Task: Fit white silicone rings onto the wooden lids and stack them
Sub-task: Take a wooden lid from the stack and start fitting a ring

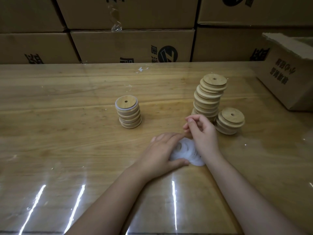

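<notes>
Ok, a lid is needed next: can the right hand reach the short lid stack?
Probably yes: the short lid stack stands just beside the right hand, with only bare table between.

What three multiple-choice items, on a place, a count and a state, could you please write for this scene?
1. Where does the pile of white rings lie? A on the table, under the left hand; B on a chair; C in a drawer.
2. How many stacks of wooden lids stand there? A two; B three; C six.
3. How is the left stack's top lid? A bare; B ringed in white; C snapped in half.
Key: 1 A, the left hand rests on it; 2 B, left stack, tall stack, short stack; 3 B, a white rim shows round it.
</notes>
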Demonstrator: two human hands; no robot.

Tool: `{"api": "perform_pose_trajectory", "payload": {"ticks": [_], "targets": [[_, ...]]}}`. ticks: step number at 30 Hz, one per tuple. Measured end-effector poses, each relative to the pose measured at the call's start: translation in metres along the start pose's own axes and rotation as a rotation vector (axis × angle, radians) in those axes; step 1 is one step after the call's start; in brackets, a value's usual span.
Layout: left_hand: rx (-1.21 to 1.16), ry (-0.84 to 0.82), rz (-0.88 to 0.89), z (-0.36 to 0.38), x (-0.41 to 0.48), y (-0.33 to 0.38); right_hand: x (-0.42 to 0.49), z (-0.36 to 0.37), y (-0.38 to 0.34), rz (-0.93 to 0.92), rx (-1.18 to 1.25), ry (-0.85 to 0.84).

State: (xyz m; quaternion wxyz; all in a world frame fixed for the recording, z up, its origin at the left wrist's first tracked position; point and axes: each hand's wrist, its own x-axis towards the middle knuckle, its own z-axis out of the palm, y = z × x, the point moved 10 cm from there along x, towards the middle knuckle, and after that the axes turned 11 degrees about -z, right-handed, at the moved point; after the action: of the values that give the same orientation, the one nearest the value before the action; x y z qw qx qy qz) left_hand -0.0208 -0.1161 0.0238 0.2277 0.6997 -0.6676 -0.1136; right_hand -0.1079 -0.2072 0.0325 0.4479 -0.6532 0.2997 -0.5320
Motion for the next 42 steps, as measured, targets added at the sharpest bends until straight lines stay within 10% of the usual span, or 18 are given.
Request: {"api": "perform_pose_trajectory", "payload": {"ticks": [9,16,33,37,42], "targets": [[-0.021,-0.030,-0.009,0.000,0.000,-0.001,-0.011,-0.062,-0.069,-0.444,-0.605,0.380],[-0.027,-0.047,-0.023,0.001,0.000,-0.002,0.004,-0.095,-0.025,-0.049,-0.916,0.332],[-0.087,-0.041,-0.030,0.002,0.000,-0.005,-0.002,-0.098,-0.051,-0.283,-0.702,0.481],[-0.476,-0.039,-0.171,-0.008,0.005,-0.021,-0.015,-0.079,-0.088,-0.587,-0.741,0.490],[-1.048,0.027,-0.377,-0.018,0.005,-0.048,-0.028,-0.011,-0.108,-0.929,-0.666,0.075]]}}
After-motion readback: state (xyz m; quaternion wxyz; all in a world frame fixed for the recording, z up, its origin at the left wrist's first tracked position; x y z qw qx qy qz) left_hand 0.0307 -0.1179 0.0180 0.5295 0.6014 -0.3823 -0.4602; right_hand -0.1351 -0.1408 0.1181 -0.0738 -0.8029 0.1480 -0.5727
